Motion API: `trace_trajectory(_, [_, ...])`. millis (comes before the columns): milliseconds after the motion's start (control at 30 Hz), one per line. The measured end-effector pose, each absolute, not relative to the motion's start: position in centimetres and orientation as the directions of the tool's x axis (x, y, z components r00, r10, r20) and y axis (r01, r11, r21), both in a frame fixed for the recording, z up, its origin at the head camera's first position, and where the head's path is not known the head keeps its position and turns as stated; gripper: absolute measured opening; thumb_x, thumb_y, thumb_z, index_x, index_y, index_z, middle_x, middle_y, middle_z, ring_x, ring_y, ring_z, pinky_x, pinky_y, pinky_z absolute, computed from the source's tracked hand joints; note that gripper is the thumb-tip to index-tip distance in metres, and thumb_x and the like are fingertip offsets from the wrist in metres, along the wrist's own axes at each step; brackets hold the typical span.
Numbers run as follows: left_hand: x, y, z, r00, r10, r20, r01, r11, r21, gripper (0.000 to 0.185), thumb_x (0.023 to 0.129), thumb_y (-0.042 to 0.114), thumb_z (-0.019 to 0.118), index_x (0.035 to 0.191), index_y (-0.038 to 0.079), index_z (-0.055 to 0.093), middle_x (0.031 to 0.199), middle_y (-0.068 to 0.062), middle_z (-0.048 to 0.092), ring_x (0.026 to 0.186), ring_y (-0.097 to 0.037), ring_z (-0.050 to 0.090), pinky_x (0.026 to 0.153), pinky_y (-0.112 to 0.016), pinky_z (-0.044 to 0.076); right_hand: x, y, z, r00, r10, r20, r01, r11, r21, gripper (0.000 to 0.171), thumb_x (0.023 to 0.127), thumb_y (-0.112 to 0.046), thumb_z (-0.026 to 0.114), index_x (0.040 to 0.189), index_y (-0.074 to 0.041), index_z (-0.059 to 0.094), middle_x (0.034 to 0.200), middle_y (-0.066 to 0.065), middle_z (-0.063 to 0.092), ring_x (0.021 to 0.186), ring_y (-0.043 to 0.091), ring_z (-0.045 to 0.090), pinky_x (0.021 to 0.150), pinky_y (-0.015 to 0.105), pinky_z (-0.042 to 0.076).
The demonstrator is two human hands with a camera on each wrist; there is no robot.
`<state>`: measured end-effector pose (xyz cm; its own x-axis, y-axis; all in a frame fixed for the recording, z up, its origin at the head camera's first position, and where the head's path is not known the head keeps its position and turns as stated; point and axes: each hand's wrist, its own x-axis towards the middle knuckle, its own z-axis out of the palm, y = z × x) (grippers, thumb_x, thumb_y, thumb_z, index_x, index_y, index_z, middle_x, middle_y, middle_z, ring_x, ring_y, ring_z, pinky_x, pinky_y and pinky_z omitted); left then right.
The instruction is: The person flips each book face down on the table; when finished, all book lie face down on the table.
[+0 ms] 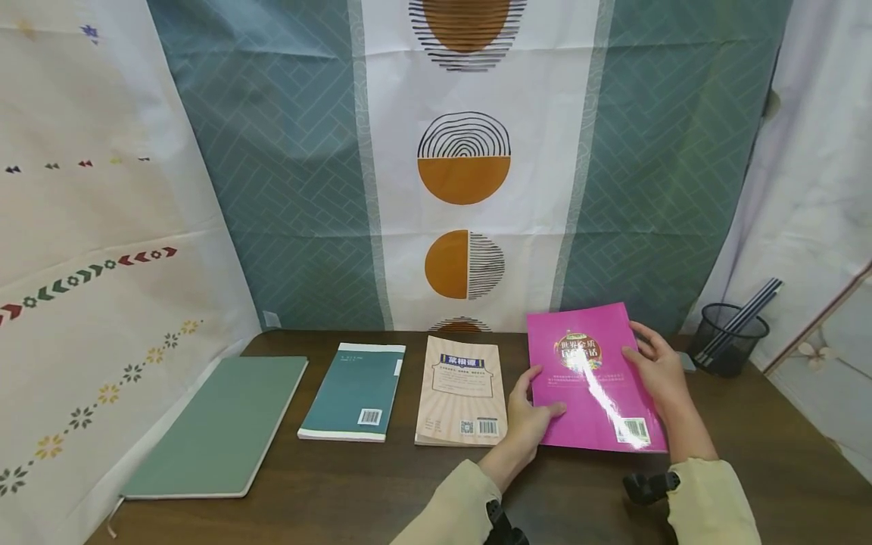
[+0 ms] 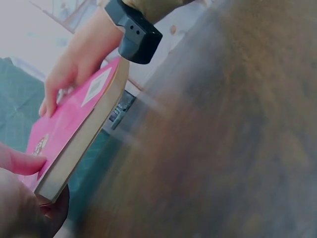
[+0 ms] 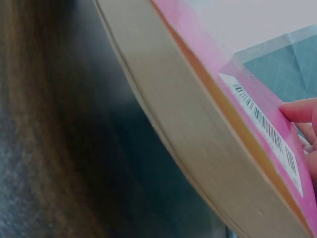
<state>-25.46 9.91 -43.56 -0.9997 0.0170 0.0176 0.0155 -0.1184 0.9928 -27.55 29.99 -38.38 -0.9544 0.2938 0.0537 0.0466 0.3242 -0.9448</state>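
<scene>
While both my left hand [image 1: 526, 424] at nine o'clock and right hand [image 1: 659, 373] at three clamp fingers on the pink book [image 1: 591, 378], I'd keep it level above the desk [image 1: 341, 492].

Pink book [image 1: 591, 378]; beige book [image 1: 462, 390]; teal book [image 1: 356, 390]; sage-green notebook [image 1: 221, 428]; dark brown table [image 1: 341, 492]; black mesh cup [image 1: 727, 337].

dark wooden table [image 1: 381, 492] | patterned curtain [image 1: 463, 166] behind (teal, white, orange circles) | even light
</scene>
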Motion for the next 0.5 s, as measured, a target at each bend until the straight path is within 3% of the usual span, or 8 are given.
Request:
trace_trajectory(300, [-25.7,9.7,-44.2,-0.999,0.046,-0.019,-0.024,-0.103,0.994,0.068,0.075,-0.005,0.073,0.137,0.017,0.053,0.137,-0.010,0.053,0.116,-0.022,0.058,0.093,-0.034,0.054,-28.5,30.6,-40.3,-0.974,0.223,0.027,0.063,0.387,-0.920,0.065,0.101,-0.028,0.048,0.157,-0.014,0.018,0.156,0.023,0.030,0.076,-0.015,0.049,0.068,0.015,0.047])
trace_trajectory(400, [-25.7,9.8,-44.2,-0.998,0.062,-0.016,-0.020,-0.063,0.998,0.069,0.075,-0.003,0.075,0.137,0.016,0.052,0.134,-0.010,0.054,0.112,-0.021,0.059,0.091,-0.034,0.055,-28.7,30.8,-40.6,-0.973,0.229,-0.007,0.097,0.385,-0.918,0.066,0.101,-0.028,0.050,0.157,-0.016,0.017,0.157,0.020,0.026,0.097,0.003,0.058,0.069,0.011,0.044])
trace_trajectory(500, [-25.5,9.6,-44.3,-0.998,0.069,-0.010,-0.009,0.007,1.000,0.070,0.074,0.001,0.078,0.137,0.015,0.053,0.132,-0.011,0.057,0.105,-0.021,0.062,0.086,-0.034,0.056,-28.9,30.9,-41.1,-0.967,0.250,-0.048,0.141,0.371,-0.918,0.066,0.100,-0.028,0.051,0.156,-0.018,0.018,0.158,0.015,0.024,0.123,0.020,0.048,0.073,0.008,0.040])
